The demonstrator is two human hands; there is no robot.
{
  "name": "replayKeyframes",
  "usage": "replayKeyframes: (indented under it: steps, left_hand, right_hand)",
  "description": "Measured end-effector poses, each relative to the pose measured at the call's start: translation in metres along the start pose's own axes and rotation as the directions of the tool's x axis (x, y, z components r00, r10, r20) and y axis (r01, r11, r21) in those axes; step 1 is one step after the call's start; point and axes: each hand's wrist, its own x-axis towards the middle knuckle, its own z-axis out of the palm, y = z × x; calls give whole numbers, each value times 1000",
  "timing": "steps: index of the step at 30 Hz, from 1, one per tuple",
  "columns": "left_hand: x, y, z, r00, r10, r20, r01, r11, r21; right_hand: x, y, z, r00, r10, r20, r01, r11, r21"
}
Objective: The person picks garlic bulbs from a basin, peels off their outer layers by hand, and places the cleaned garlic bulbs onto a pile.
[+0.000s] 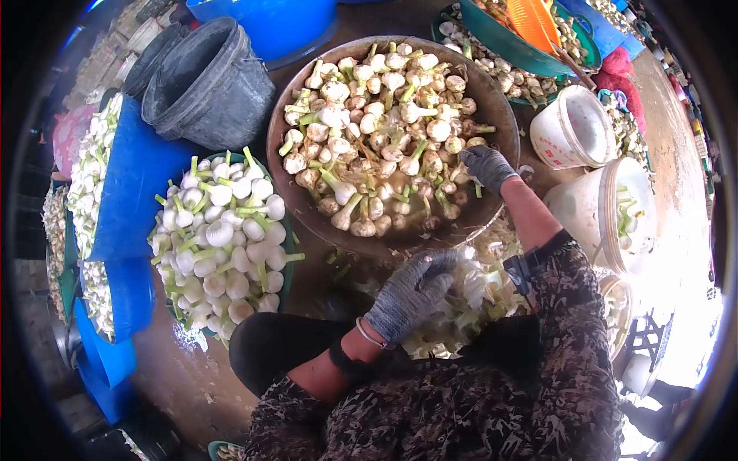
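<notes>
Head view: right hand [486, 167], gloved, reaches into the big basin [492, 100] with fingers curled over the garlic [377, 131] at its near right edge, though whether it pinches a bulb I cannot tell. Left hand [409, 292], gloved, rests loosely spread on the trimmings [480, 288] by the lap, holding nothing visible. Bulbs look light, firm and papery-skinned, so probably best gripped around the head, not the floppy green stalk; peeled ones sit in the tray [219, 246] left.

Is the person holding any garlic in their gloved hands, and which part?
Cannot tell: right hand reaches among bulbs in the big bowl; left hand rests on the peelings.
</notes>
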Motion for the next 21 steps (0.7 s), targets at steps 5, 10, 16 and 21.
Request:
replayKeyframes:
  steps: [5,10,16,21]
  left_hand:
    - [10,-7,-25,967,-244,-66,223,947,-233]
    - [27,-16,-30,977,-189,-102,172,973,-156]
    - [36,-41,-29,989,-133,-71,125,986,-110]
    - [34,-25,-29,994,-105,-5,105,992,-77]
  right_hand:
    - [70,-25,5,943,90,-321,-92,996,8]
    - [97,-67,26,951,204,-233,-259,938,-233]
    - [60,-67,47,954,211,-214,-231,970,-70]
    - [23,-46,67,997,71,5,-71,974,215]
